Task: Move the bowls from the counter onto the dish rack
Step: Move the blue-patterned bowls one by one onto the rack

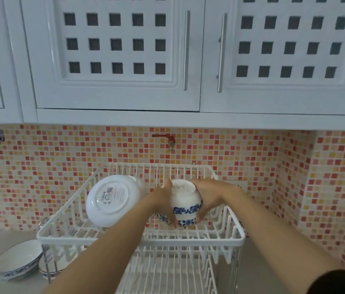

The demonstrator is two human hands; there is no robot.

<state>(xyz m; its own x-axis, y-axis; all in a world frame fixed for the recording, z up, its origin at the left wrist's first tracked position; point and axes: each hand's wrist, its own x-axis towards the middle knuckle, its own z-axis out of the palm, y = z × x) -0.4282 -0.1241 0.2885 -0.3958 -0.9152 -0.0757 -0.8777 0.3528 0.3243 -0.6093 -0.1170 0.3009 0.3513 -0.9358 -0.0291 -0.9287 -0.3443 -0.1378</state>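
Observation:
A white wire dish rack (137, 240) with two tiers stands on the counter. Both my hands hold a white bowl with blue flowers (185, 203) upside down over the upper tier: my left hand (163, 200) on its left side, my right hand (206, 196) on its right. A large white bowl (112, 200) leans on its edge at the rack's left, base facing me. A blue patterned piece (163, 218) shows just below my left hand. On the counter to the left sits a blue-rimmed bowl (18, 258), and another bowl (51, 269) lies partly behind the rack's legs.
A mosaic tile wall (273, 177) runs behind and to the right of the rack. White cabinets (125, 60) hang above. A red tap (168, 137) sticks out of the wall over the rack. The grey counter (258, 268) extends right of the rack.

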